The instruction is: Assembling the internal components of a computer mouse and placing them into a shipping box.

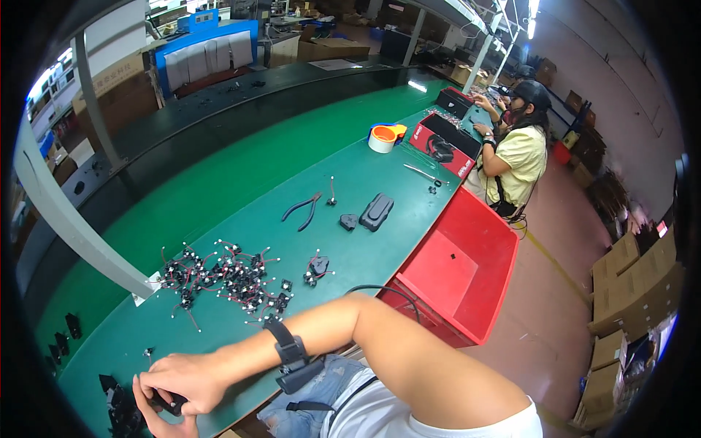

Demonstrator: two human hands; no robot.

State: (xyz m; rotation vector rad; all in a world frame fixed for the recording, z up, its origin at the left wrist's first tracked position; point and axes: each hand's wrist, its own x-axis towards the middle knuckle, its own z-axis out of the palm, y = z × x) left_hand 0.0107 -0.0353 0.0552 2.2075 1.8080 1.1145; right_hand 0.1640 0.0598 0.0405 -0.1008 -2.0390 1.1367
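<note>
Two hands meet around a small black part (171,403) at the near left: your right hand (188,378) curls over it with fingers closed on it, while your left hand (162,425) bends at its side, its grip too hidden to tell. Brace the part evenly between your fingertips, clear of the black pieces (120,410) beside it and the wired modules (242,279) farther off, whose thin leads could snag.

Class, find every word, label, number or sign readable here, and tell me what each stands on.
Red box with a headphone picture: pale printed lettering, wording not copied here.
Tall brown carton, back left: a row of characters, not copied.
Brown cartons, right: any marks are too small to read.
</note>
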